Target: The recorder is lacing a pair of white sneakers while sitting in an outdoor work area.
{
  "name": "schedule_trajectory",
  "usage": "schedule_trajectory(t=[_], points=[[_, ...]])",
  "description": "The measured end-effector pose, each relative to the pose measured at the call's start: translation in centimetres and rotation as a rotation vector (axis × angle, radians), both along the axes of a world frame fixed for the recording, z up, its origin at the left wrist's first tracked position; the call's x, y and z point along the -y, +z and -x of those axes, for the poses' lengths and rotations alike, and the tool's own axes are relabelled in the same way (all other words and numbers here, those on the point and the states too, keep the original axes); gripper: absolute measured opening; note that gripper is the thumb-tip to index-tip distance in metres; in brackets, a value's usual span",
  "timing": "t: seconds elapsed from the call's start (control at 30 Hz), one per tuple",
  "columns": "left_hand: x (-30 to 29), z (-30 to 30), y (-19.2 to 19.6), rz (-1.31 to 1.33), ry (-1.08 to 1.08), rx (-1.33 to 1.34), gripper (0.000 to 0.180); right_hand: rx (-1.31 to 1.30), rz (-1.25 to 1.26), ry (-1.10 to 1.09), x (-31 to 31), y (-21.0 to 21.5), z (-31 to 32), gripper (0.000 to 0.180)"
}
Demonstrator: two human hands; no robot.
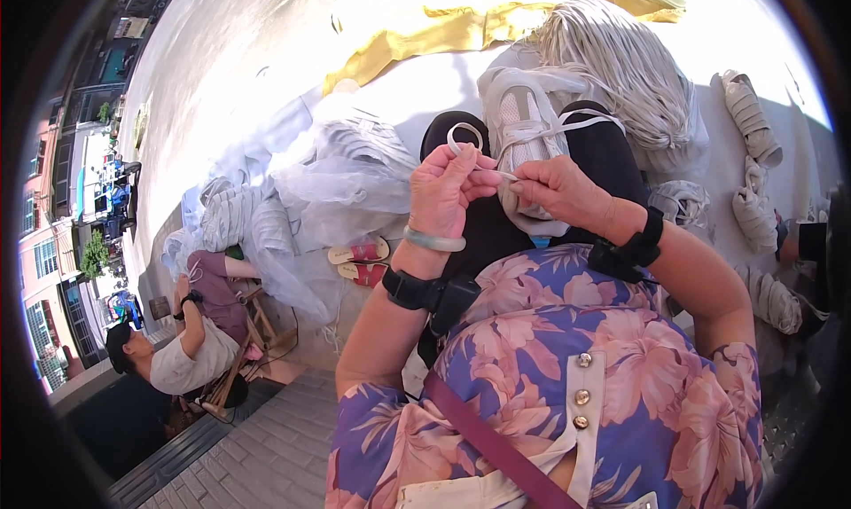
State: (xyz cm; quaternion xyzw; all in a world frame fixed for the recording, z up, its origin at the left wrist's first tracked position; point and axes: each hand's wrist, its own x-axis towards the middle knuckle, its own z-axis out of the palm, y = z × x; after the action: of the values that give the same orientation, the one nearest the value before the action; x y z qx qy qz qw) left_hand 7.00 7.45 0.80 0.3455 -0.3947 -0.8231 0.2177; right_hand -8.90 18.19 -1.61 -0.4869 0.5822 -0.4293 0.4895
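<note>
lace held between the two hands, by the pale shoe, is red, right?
The colour is wrong: the head view shows a white lace, not red. It is indeed held between the left hand and right hand, by the pale shoe.

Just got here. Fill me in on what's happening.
Someone seated holds a white lace in both hands, the left hand and the right hand close together, with part of the lace looping up above the left. A pale, laced shoe rests on their lap. Beyond it lies a big bundle of pale strands. Off to the left, another person sits, and a pair of red sandals is on the ground.
</note>
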Motion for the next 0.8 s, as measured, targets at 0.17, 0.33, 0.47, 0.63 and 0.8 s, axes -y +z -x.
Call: schedule_trajectory(t=[0.17,0.33,0.47,0.63,0.8], points=[[-0.3,-0.4,-1.2,-0.034,0.155,0.050,0.013,0.030,-0.136,0.011,0.0,0.8,0.1,0.023],[-0.8,-0.8,-2.6,-0.157,-0.154,0.024,0.015,-0.088,-0.056,0.038,0.1,0.3,0.5,0.027],[-1.1,0.2,-2.7,-0.086,-0.259,0.107,0.012,-0.160,-0.015,0.105,0.1,0.5,0.9,0.027],[-1.0,0.6,-3.0,-0.004,-0.212,0.125,0.013,-0.497,0.185,0.132,0.3,1.0,1.8,0.016],[-0.9,1.5,-4.0,0.129,-0.009,0.224,0.015,-1.101,0.425,0.172,1.0,0.8,3.0,0.017]])
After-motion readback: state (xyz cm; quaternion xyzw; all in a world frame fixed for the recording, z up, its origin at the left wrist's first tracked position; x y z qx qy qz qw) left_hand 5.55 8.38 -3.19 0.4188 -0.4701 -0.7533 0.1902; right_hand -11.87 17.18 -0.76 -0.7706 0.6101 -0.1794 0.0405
